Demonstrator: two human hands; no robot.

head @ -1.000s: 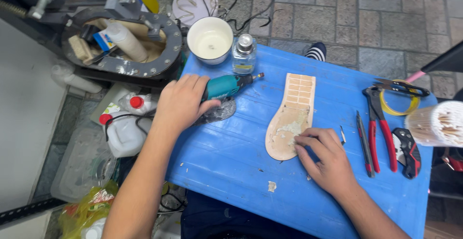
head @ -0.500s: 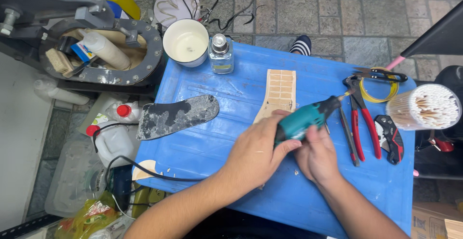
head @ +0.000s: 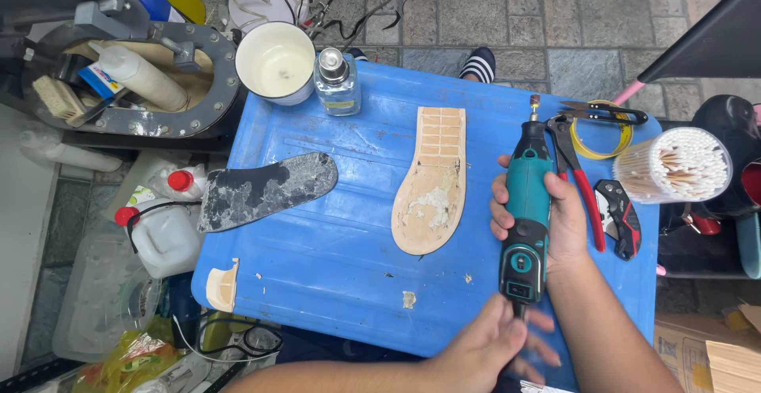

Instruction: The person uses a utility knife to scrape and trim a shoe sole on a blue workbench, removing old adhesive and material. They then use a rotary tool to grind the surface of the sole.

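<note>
My right hand (head: 569, 230) grips a teal rotary tool (head: 525, 203) around its body, bit end pointing away from me, above the right part of a blue plastic surface (head: 333, 250). My left hand (head: 483, 349) is at the tool's rear end, its fingers blurred. A tan shoe sole (head: 434, 179) with glue residue lies just left of the tool. A dark, scuffed insole (head: 265, 189) lies at the surface's left edge.
A white cup (head: 277, 60) and a small glass bottle (head: 337, 84) stand at the far edge. Red pliers (head: 583, 187), scissors (head: 602, 113), a folding knife (head: 620, 217) and a tub of cotton swabs (head: 682, 164) sit to the right. A white jug (head: 162, 234) stands on the floor to the left.
The rotary tool went from my left hand at the far left, across the sole, into my right hand. My left hand slid back to the tool's rear end.
</note>
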